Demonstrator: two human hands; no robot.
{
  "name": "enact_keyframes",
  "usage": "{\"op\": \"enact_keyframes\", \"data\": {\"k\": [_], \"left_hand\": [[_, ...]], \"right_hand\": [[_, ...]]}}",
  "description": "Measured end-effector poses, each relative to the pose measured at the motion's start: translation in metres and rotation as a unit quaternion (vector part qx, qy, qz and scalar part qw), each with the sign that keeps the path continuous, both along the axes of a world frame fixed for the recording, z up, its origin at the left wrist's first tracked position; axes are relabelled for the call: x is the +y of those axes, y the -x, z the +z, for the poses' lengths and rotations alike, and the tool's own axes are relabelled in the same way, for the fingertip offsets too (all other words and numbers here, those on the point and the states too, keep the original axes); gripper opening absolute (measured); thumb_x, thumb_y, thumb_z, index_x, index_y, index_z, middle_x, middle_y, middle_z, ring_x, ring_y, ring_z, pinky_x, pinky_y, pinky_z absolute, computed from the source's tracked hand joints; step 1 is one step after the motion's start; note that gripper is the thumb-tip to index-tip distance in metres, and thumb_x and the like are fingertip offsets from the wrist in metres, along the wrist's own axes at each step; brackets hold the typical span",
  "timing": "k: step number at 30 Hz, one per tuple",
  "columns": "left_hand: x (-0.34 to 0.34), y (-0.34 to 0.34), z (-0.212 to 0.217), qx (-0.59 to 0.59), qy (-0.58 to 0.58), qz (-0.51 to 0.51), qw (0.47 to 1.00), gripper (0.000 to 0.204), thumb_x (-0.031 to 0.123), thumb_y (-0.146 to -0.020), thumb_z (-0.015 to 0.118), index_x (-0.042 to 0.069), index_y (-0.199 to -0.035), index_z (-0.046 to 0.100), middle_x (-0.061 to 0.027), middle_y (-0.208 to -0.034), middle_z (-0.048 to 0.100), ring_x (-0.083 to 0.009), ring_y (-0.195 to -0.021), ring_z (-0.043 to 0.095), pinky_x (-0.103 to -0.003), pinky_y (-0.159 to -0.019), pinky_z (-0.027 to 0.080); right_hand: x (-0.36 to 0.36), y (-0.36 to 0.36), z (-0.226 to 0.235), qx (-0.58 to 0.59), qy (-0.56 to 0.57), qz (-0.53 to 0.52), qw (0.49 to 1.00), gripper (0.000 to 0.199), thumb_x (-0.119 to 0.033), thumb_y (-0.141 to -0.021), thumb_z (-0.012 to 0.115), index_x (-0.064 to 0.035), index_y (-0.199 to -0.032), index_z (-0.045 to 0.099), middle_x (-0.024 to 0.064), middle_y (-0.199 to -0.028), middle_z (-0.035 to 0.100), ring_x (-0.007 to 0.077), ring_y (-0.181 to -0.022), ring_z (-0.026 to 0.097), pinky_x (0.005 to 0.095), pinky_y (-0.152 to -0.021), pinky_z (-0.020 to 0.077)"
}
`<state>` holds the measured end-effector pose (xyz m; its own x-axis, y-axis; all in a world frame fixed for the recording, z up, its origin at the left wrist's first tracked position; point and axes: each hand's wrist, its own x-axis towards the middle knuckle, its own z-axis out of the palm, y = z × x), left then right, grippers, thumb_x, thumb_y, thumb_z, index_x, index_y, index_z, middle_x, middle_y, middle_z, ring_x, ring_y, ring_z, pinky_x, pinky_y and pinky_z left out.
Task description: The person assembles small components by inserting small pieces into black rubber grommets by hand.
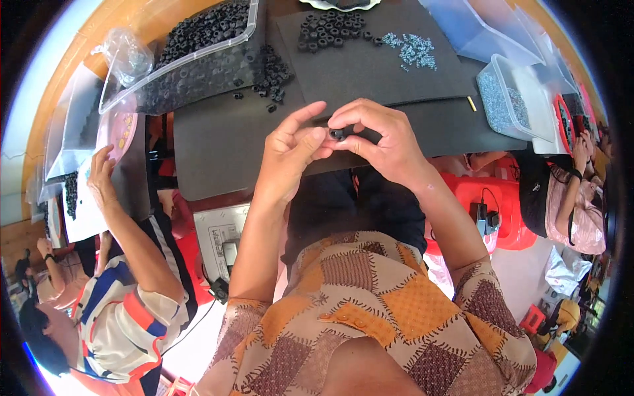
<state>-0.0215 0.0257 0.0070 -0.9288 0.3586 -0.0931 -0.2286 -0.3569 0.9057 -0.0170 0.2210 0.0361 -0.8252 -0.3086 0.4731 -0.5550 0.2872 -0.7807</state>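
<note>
At the near edge of the dark work surface, my two hands meet at the fingertips. My right hand point(376, 131) pinches a small round black part point(337, 134) between thumb and index finger. Beside it is my left hand point(296, 142), its thumb pressed toward the curled fingers and its index finger raised; what the thumb presses on is too small to make out. Ahead of my hands lies a group of black ring-shaped parts point(330, 30), and to its right a scatter of small clear bluish pieces point(416, 51).
A clear bin point(218, 59) full of black parts stands at the far left, with loose ones spilled point(271, 76) beside it. On the right are a clear tub point(492, 92) of bluish pieces and a small yellow stick point(471, 103). A co-worker's hand point(100, 175) is at left.
</note>
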Motion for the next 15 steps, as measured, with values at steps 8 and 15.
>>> {"op": "enact_keyframes", "data": {"k": [8, 15], "left_hand": [[-0.008, 0.005, -0.009, -0.008, -0.023, 0.021, 0.999, 0.043, 0.011, -0.099, 0.062, -0.003, -0.137, 0.05, -0.0182, -0.114, 0.069, -0.0167, -0.098, 0.068, -0.027, -0.087, 0.055], [-0.012, 0.006, -0.013, 0.007, -0.072, 0.008, 0.997, 0.041, 0.009, -0.098, 0.061, -0.003, -0.136, 0.052, -0.0166, -0.113, 0.069, -0.016, -0.097, 0.068, -0.027, -0.087, 0.055]], "right_hand": [[0.026, 0.012, 0.005, -0.073, -0.05, -0.015, 0.996, 0.024, 0.002, -0.075, 0.078, -0.0007, -0.094, 0.064, 0.0072, -0.096, 0.066, 0.0141, -0.077, 0.064, 0.0278, -0.07, 0.0519], [0.15, 0.098, 0.08, 0.03, -0.035, -0.236, 0.971, 0.024, -0.014, -0.088, 0.073, -0.0085, -0.11, 0.067, -0.0047, -0.09, 0.064, 0.0045, -0.085, 0.058, 0.0231, -0.081, 0.0474]]}}
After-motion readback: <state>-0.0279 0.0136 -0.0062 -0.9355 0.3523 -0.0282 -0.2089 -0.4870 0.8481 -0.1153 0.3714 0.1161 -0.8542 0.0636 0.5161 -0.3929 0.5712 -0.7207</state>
